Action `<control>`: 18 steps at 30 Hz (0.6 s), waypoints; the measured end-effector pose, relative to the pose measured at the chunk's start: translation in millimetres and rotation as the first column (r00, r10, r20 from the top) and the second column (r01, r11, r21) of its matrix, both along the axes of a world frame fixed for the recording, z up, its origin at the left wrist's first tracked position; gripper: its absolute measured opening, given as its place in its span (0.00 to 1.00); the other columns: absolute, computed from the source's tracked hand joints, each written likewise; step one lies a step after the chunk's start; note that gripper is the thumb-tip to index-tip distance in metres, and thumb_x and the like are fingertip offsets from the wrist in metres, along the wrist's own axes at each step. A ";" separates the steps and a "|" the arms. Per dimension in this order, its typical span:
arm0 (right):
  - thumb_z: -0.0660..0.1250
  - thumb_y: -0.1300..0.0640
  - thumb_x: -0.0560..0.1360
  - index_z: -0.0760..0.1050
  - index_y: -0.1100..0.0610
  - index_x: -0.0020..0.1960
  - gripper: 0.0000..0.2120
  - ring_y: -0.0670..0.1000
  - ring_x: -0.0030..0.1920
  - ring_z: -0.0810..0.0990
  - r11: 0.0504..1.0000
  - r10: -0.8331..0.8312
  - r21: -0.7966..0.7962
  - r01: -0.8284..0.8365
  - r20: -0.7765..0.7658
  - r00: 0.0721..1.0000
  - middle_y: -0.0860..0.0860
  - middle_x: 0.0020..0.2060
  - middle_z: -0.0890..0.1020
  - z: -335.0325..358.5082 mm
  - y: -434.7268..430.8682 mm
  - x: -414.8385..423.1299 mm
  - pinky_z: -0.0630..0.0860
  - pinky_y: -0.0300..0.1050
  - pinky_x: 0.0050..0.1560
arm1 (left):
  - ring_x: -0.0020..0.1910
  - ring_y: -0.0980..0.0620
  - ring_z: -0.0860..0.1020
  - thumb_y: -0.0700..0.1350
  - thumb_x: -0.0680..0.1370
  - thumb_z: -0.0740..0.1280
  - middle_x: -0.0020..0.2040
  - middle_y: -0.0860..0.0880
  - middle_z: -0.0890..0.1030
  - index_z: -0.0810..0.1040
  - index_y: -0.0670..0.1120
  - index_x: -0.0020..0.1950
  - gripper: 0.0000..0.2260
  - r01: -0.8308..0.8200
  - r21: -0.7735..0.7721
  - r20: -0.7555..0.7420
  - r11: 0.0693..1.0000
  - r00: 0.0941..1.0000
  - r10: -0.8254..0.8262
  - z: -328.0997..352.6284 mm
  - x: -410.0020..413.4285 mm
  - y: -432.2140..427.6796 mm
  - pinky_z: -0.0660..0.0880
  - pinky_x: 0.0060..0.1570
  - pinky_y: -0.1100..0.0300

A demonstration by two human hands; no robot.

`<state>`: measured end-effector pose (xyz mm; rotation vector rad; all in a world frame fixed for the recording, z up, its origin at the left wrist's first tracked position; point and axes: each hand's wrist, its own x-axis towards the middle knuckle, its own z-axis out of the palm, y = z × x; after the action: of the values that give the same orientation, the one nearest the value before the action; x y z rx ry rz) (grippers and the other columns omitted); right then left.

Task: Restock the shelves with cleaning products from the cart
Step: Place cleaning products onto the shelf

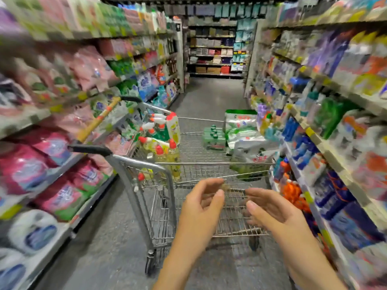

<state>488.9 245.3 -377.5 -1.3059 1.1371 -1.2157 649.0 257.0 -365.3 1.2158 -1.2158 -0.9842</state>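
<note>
A: Aisle, centre of frame. Cart (209, 163) stands across the floor (209, 95), its handle (98, 120) turned to the left of the frame. Stock is inside: yellow bottles (167, 151) with red caps at the basket's left, a green bottle pack (213, 138) at the far middle, white-and-green bags (245, 139) at the right.

B: Hands?

A: Left hand (201, 208) and right hand (270, 208) are low centre, palms facing each other over the cart's near end. Fingers (211, 182) loosely spread, holding nothing. Neither touches the cart.

B: So nothing is picked yet. Risks?

A: First, the cart is free. Nobody holds the handle, so a bump while reaching in could roll it into the right shelves (326, 147), which it sits just beside.

B: Stock on those shelves looks crowded.

A: Too blurred to read, but yes, packed to the edge. A knock there could bring bottles down.

B: And the load itself?

A: The yellow bottles lie and lean on one another. Pulling one from the heap may tip its neighbours. The bags slump against the right rim; lifted by a corner, one could sag and slip.

B: Placement?

A: Labels on the left shelves (52, 176) and on the right are unreadable here. Wrong-slot stocking is a likely error if the match is not checked first.
</note>
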 end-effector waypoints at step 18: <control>0.72 0.61 0.72 0.74 0.51 0.59 0.18 0.49 0.46 0.81 0.930 0.317 0.233 -0.284 -0.116 0.941 0.49 0.49 0.81 -70.5 -282.7 163.5 0.80 0.38 0.42 | 0.47 0.69 0.77 0.38 0.79 0.64 0.51 0.59 0.79 0.75 0.53 0.52 0.10 -0.234 0.150 0.164 0.961 0.964 0.209 -63.1 156.4 -238.2 0.70 0.48 0.76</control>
<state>652.4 -37.4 -448.0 -1.3652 1.0920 -0.7572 805.4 18.8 -428.4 1.5452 -1.0960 -0.8543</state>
